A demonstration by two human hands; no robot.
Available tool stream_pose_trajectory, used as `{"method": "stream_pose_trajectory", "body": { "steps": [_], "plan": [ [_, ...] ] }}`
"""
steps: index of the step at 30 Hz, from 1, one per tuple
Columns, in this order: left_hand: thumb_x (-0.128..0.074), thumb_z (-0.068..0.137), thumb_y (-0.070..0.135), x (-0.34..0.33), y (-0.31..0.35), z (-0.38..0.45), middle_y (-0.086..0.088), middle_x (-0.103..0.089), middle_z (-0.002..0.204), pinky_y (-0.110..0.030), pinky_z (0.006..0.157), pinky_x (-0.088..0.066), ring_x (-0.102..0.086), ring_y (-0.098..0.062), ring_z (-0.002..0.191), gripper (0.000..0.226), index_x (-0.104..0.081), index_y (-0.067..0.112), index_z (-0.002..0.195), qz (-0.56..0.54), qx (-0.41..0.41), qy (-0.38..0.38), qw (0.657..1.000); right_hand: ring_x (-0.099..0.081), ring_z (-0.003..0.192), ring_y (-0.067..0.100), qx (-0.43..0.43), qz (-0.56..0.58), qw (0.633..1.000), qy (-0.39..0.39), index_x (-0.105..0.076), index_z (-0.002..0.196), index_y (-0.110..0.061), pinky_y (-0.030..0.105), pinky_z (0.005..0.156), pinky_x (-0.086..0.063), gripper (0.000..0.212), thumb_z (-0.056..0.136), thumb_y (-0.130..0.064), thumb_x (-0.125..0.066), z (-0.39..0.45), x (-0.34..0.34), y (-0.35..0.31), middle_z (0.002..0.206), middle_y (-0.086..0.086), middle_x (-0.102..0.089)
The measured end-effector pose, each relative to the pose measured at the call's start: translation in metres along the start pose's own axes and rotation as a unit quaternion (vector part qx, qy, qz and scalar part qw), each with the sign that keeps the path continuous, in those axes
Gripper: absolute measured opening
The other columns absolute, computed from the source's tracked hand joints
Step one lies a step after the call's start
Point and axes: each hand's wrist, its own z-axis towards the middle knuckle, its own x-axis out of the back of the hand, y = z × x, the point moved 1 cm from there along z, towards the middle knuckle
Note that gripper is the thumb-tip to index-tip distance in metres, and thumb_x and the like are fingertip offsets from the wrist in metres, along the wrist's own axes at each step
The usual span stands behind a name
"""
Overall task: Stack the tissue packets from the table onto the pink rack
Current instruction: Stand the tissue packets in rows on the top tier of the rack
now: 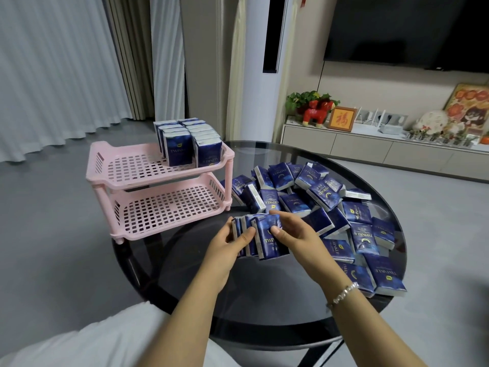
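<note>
A row of several dark blue tissue packets (pixel 267 241) stands on edge on the glass table. My left hand (pixel 227 242) grips its left end and my right hand (pixel 293 230) grips its right end, thumb on the front packet. The pink two-tier rack (pixel 158 168) stands at the table's left edge. Two rows of upright packets (pixel 189 144) fill the right part of its top shelf. Its lower shelf (pixel 169 207) holds nothing. A loose heap of several packets (pixel 317 197) lies to the right of my hands.
The round dark glass table (pixel 264 300) carries everything. More packets (pixel 383 276) lie near its right rim. Behind are a white floor-standing unit (pixel 262 75), curtains (pixel 66 62) and a low TV cabinet (pixel 383 144) with ornaments.
</note>
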Motion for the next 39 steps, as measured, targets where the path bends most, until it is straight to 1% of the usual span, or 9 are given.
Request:
{"method": "stream_pose_trajectory", "body": {
  "steps": [8, 12, 15, 18, 20, 24, 27, 32, 39],
  "plan": [
    [-0.078, 0.053, 0.067, -0.003, 0.001, -0.001, 0.007, -0.068, 0.120, -0.041, 0.108, -0.041, -0.062, -0.012, 0.114, 0.086, -0.057, 0.026, 0.127, 0.013, -0.004, -0.025, 1.000, -0.066, 0.080, -0.007, 0.005, 0.056, 0.998, -0.007, -0.061, 0.105, -0.019, 0.005, 0.067, -0.047, 0.017, 0.092, -0.010, -0.055, 0.000, -0.008, -0.008, 0.091, -0.016, -0.069],
    [-0.075, 0.050, 0.075, -0.007, 0.002, -0.006, 0.012, -0.053, 0.138, -0.040, 0.115, -0.031, -0.049, -0.008, 0.128, 0.116, -0.026, 0.034, 0.147, 0.056, -0.007, -0.052, 0.997, -0.063, 0.077, -0.015, 0.018, 0.051, 0.999, -0.009, -0.058, 0.098, -0.030, 0.002, 0.065, -0.044, 0.020, 0.093, -0.011, -0.053, 0.000, -0.010, -0.008, 0.087, -0.023, -0.066],
    [-0.077, 0.056, 0.066, -0.008, 0.003, -0.009, 0.014, -0.049, 0.140, -0.029, 0.110, -0.033, -0.045, -0.004, 0.129, 0.120, -0.006, 0.041, 0.149, 0.098, -0.020, -0.069, 0.993, -0.064, 0.094, -0.008, 0.020, 0.026, 0.999, -0.041, -0.056, 0.119, -0.026, 0.007, 0.075, -0.047, 0.028, 0.094, -0.015, -0.052, -0.001, -0.013, -0.005, 0.102, -0.016, -0.069],
    [-0.075, 0.078, 0.028, -0.007, 0.000, -0.007, 0.017, -0.055, 0.131, -0.013, 0.091, -0.043, -0.053, 0.004, 0.118, 0.082, -0.020, 0.052, 0.135, 0.108, -0.037, -0.064, 0.991, -0.061, 0.106, 0.000, 0.018, 0.044, 0.997, -0.064, -0.053, 0.129, -0.019, 0.012, 0.086, -0.048, 0.036, 0.094, -0.013, -0.051, 0.000, -0.013, -0.001, 0.116, -0.008, -0.066],
    [-0.072, 0.082, 0.013, -0.003, 0.001, -0.005, 0.015, -0.056, 0.130, -0.014, 0.090, -0.046, -0.055, 0.005, 0.114, 0.079, -0.023, 0.051, 0.133, 0.111, -0.043, -0.064, 0.991, -0.058, 0.115, 0.007, 0.005, 0.067, 0.993, -0.095, -0.051, 0.131, -0.019, 0.020, 0.095, -0.047, 0.040, 0.091, -0.016, -0.052, 0.002, -0.010, 0.001, 0.122, -0.003, -0.064],
    [-0.075, 0.066, 0.026, 0.010, 0.008, -0.006, 0.023, -0.052, 0.131, -0.032, 0.106, -0.042, -0.052, -0.001, 0.123, 0.110, -0.006, 0.045, 0.148, 0.149, -0.028, -0.089, 0.984, -0.044, 0.129, 0.008, -0.059, 0.098, 0.980, -0.163, -0.032, 0.143, -0.031, 0.029, 0.104, -0.040, 0.069, 0.083, -0.027, -0.065, 0.010, -0.002, 0.006, 0.142, -0.007, -0.045],
    [-0.080, 0.057, 0.037, 0.023, 0.008, -0.007, 0.019, -0.044, 0.143, -0.038, 0.109, -0.040, -0.047, -0.004, 0.128, 0.120, -0.001, 0.051, 0.147, 0.210, -0.005, -0.095, 0.973, -0.048, 0.127, 0.016, -0.091, 0.120, 0.966, -0.211, -0.029, 0.145, -0.021, 0.029, 0.102, -0.044, 0.074, 0.081, -0.009, -0.064, 0.017, -0.003, 0.009, 0.143, 0.003, -0.042],
    [-0.082, 0.064, 0.033, 0.037, 0.013, -0.017, 0.011, -0.014, 0.159, -0.028, 0.112, -0.033, -0.031, -0.008, 0.139, 0.135, 0.028, 0.039, 0.143, 0.353, 0.054, -0.104, 0.928, -0.052, 0.116, -0.006, -0.060, 0.044, 0.961, -0.266, -0.030, 0.140, -0.022, 0.019, 0.091, -0.048, 0.076, 0.081, 0.018, -0.055, 0.023, -0.015, 0.013, 0.136, -0.011, -0.046],
    [-0.071, 0.084, 0.028, 0.039, 0.009, -0.027, 0.010, 0.006, 0.160, -0.018, 0.106, -0.021, -0.017, -0.010, 0.145, 0.124, 0.040, 0.025, 0.138, 0.421, 0.066, -0.103, 0.899, -0.050, 0.119, -0.007, -0.032, -0.030, 0.947, -0.318, -0.027, 0.138, -0.031, 0.016, 0.091, -0.046, 0.083, 0.078, 0.015, -0.063, 0.026, -0.014, 0.009, 0.132, -0.018, -0.047]
  ]
}}
